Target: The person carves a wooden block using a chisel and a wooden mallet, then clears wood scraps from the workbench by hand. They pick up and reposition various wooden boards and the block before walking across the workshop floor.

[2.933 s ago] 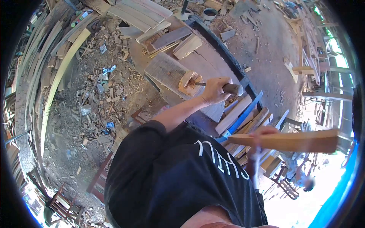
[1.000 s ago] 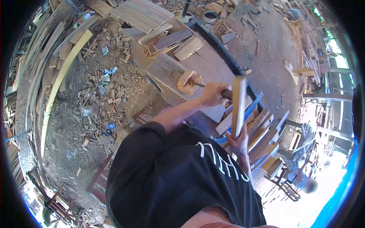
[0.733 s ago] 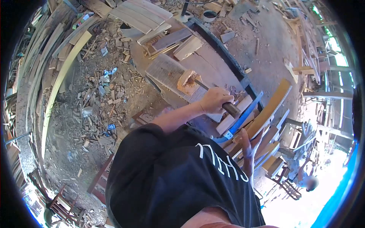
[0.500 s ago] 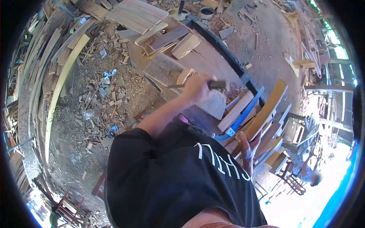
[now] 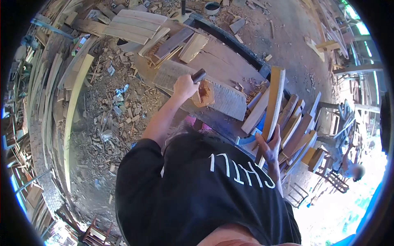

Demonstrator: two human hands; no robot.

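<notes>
Left hand (image 5: 186, 87), centre of the frame: fingers clamped round a dark-handled tool (image 5: 199, 75), handle end aslant to the upper right; working end hidden. Whether hand or tool touches the block beside it cannot be told.

Right hand (image 5: 269, 147), right of centre: closed loosely on the lower part of a long wooden bat (image 5: 274, 100), thumb to one side, fingers to the other; the bat stands nearly upright in the frame, slightly tilted.

Wooden block (image 5: 208, 98), centre, just right of the left hand: pale, with a rough reddish-brown hollow; lies on a thick grey-brown plank (image 5: 230, 99) set diagonally.

Bench top (image 5: 236, 63), upper centre: brown, cracked, bordered by a dark rail (image 5: 234, 43) along its upper right edge.

Boards (image 5: 135, 26), upper left: several, side by side.

Curved plank (image 5: 77, 102), left: long, pale yellow.

Wood scraps (image 5: 131, 117), left of centre: strewn over the ground.

Upright boards (image 5: 298, 127), right of centre: a leaning row near the right hand.
</notes>
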